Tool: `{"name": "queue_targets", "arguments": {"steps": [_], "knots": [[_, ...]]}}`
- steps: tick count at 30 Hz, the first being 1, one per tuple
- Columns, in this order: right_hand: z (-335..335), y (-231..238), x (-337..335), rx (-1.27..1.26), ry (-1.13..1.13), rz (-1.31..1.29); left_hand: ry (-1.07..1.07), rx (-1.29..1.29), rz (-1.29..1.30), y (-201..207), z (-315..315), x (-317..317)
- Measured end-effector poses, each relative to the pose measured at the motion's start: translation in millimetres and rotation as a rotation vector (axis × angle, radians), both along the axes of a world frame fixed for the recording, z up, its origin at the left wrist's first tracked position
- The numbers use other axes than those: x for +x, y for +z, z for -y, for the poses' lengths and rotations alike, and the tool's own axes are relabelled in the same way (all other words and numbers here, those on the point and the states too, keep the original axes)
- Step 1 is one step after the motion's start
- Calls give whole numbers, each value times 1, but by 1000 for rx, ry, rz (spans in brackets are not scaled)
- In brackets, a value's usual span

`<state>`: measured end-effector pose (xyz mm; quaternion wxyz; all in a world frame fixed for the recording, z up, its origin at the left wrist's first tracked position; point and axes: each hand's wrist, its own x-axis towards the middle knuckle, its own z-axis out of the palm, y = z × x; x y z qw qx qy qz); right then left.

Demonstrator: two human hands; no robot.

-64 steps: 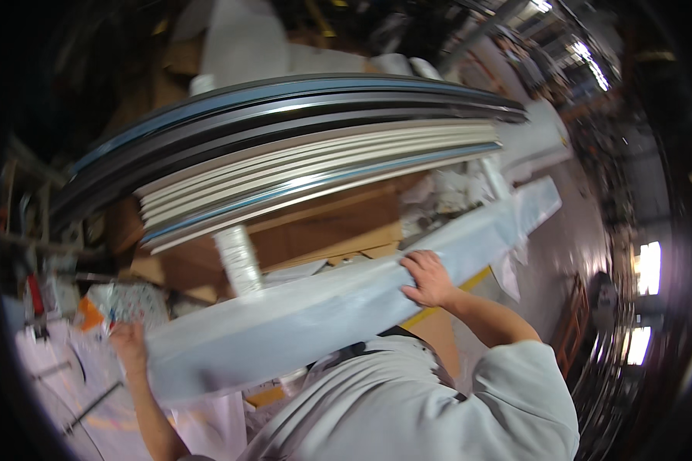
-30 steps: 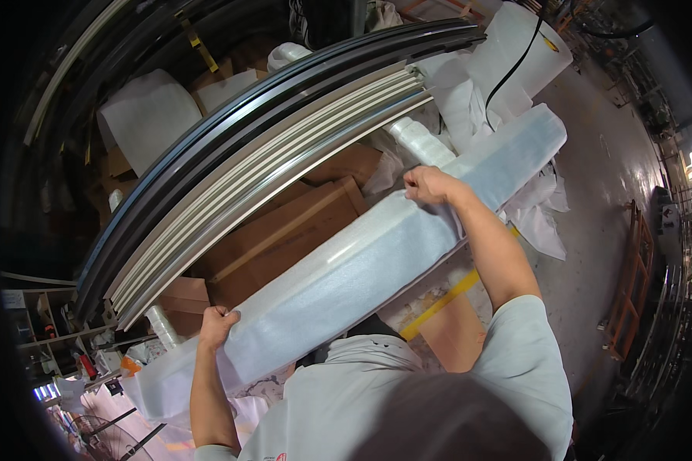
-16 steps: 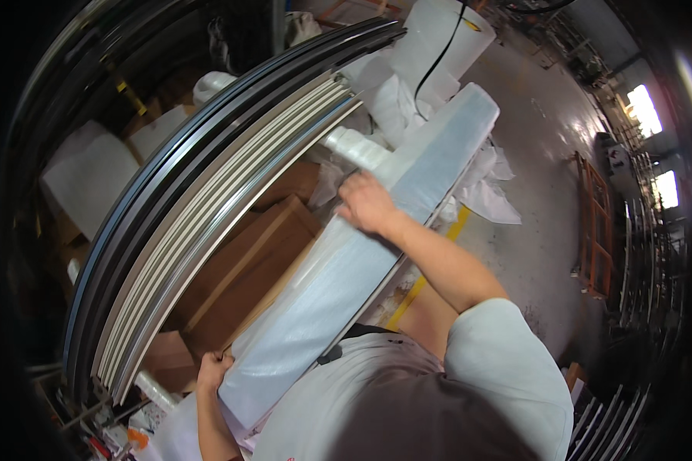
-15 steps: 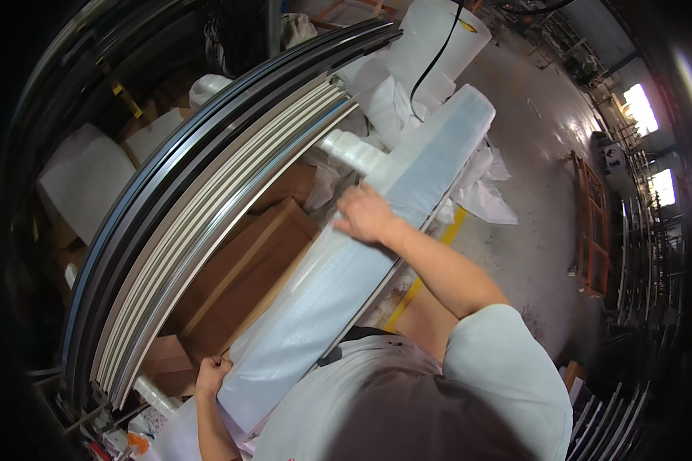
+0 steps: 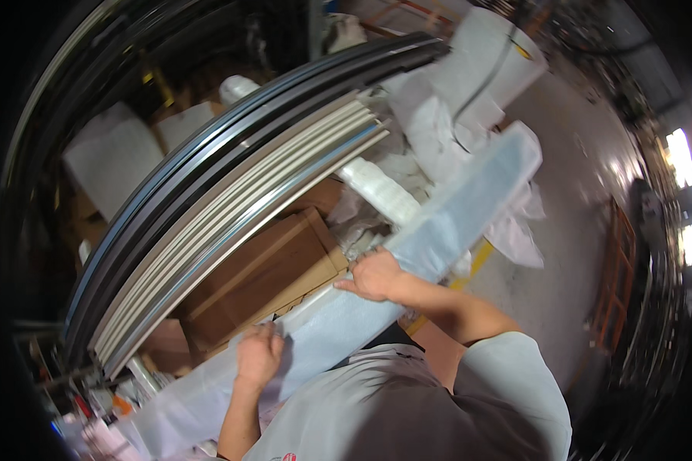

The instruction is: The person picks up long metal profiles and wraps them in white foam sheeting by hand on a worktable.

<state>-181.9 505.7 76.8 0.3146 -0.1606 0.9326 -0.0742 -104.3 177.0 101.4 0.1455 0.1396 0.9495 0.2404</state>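
Observation:
A long bundle wrapped in white foam sheet (image 5: 327, 326) lies slantwise in front of me, from lower left to upper right. My left hand (image 5: 260, 353) rests on its far edge, left of the middle, with the fingers bent over that edge. Further up the same edge, my right hand (image 5: 375, 275) grips the wrapping, thumb along the top and fingertips hidden behind. Both hands are slightly blurred. Whatever is inside the foam cannot be seen. A support bar wrapped in clear film (image 5: 380, 192) reaches to the bundle's far side.
Long metal profiles (image 5: 238, 207) in black, cream and blue lie side by side on the far left. Brown cardboard (image 5: 269, 265) sits between them and the bundle. A big roll of white foam (image 5: 488, 65) stands at the upper right; an orange frame (image 5: 613, 276) is at far right.
My left hand has moved up and right along the bundle, closer to my right hand. My right hand has slid slightly toward the left one. The whole view has shifted.

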Motion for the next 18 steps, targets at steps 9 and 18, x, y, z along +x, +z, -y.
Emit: {"name": "queue_targets", "arguments": {"steps": [9,18], "knots": [[-21,-16,-158,-444,74,-733,347,3,200,-52,-23,11],[-29,-65,-215,-290,177,-632,585,-150,243,-55,-50,-3]]}}
